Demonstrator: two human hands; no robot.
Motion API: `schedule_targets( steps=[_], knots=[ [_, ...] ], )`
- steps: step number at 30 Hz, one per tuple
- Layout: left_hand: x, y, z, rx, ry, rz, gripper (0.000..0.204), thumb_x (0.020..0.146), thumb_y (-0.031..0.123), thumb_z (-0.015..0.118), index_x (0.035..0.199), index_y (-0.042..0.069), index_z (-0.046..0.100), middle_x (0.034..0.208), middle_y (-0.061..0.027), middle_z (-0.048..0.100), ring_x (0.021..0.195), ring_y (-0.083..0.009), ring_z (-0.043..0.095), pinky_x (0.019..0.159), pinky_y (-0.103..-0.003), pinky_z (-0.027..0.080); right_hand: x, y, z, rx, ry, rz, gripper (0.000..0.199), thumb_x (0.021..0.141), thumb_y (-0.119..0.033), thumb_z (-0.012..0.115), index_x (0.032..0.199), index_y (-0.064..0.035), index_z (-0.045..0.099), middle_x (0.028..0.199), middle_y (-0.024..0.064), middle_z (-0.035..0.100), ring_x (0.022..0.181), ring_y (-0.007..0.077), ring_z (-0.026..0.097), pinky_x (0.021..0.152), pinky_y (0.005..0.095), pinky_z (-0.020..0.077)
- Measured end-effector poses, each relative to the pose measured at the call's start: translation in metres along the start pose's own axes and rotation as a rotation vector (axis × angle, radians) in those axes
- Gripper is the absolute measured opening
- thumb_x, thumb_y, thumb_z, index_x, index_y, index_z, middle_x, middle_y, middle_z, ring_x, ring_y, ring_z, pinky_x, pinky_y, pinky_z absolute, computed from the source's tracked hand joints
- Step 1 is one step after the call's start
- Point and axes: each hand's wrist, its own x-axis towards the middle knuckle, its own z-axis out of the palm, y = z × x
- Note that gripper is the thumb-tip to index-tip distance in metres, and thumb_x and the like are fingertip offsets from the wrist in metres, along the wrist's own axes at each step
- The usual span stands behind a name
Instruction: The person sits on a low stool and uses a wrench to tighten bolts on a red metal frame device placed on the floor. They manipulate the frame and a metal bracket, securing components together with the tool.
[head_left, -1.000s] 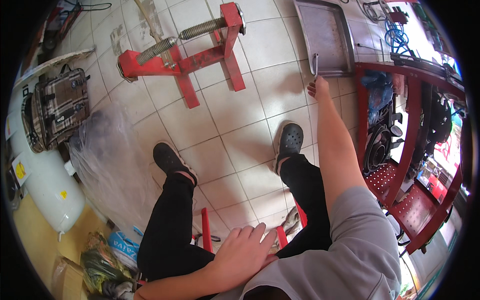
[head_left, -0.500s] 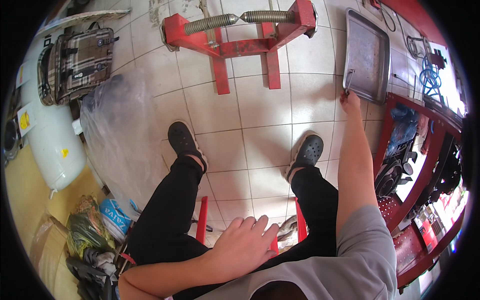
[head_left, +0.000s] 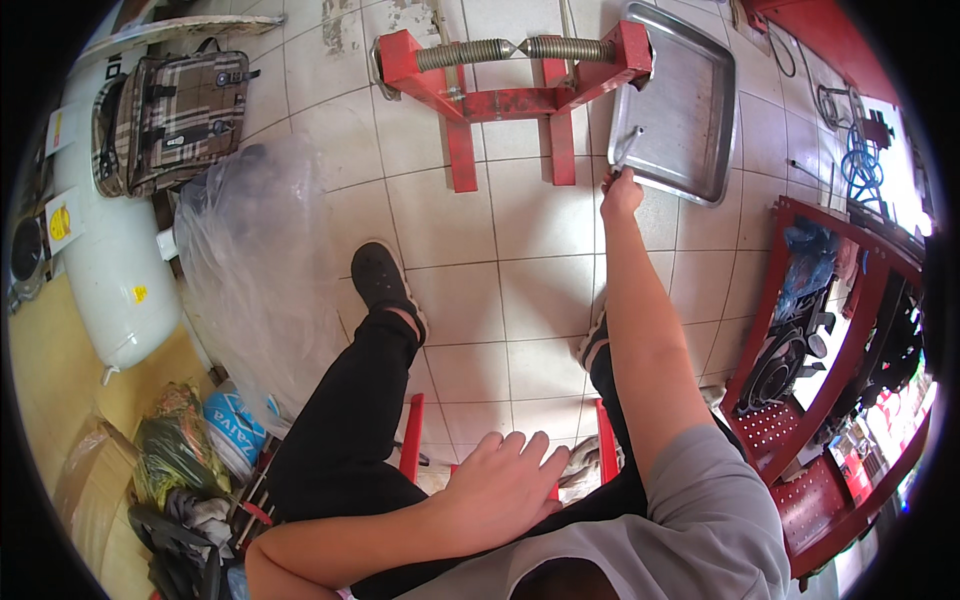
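My right arm stretches forward, and the right hand (head_left: 622,194) is closed at the near left corner of a shallow grey metal tray (head_left: 722,120) on the floor. From those fingers a slim metal rod with a bent tip (head_left: 632,146) reaches over the tray's inside; whether it is also gripped is hard to see. A red steel stand with two coil-spring-wrapped, pointed rods (head_left: 508,102) stands just left of the tray. My left hand (head_left: 502,483) rests over my lap, fingers spread and holding nothing.
Left are a white tank (head_left: 118,290), a plaid backpack (head_left: 185,120), clear plastic sheeting (head_left: 255,240) and several bags. A red rack (head_left: 800,408) holding parts stands right. Hoses and a blue coiled cable (head_left: 860,168) lie beyond it. My dark clogs (head_left: 380,277) are on the tiled floor.
The tray has slid left over the floor with my right hand, and its left edge now lies close beside the red stand. My left hand stays at my lap. The view has shifted slightly.
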Motion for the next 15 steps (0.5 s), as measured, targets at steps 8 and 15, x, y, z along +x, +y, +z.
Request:
schedule_targets(
  steps=[8,15],
  knots=[
    [-0.016,0.008,0.021,0.142,0.081,0.127,0.022,0.077,0.023,0.061,0.082,0.002,0.056,0.078,-0.0096,0.058,0.079,-0.0250,0.056,0.070,-0.034,0.042,-0.032,-0.050,-0.040,-0.764,-0.245,0.067,0.035,0.085,-0.027,0.052,0.088,0.0079,0.055,0.073,0.0163,0.063,0.056,0.0219,0.062,0.043,0.0312,0.0437],
    [0.009,0.003,0.031,-0.001,0.277,0.048,0.027,0.073,0.032,0.068,0.073,0.006,0.060,0.071,-0.0107,0.062,0.070,-0.0256,0.061,0.062,-0.038,0.047,-0.115,-0.139,-0.114,-1.187,-0.514,-0.440,0.033,0.080,-0.028,0.061,0.082,0.0047,0.058,0.060,0.0111,0.059,0.048,0.0187,0.058,0.046,0.0326,0.0468]
  ],
)
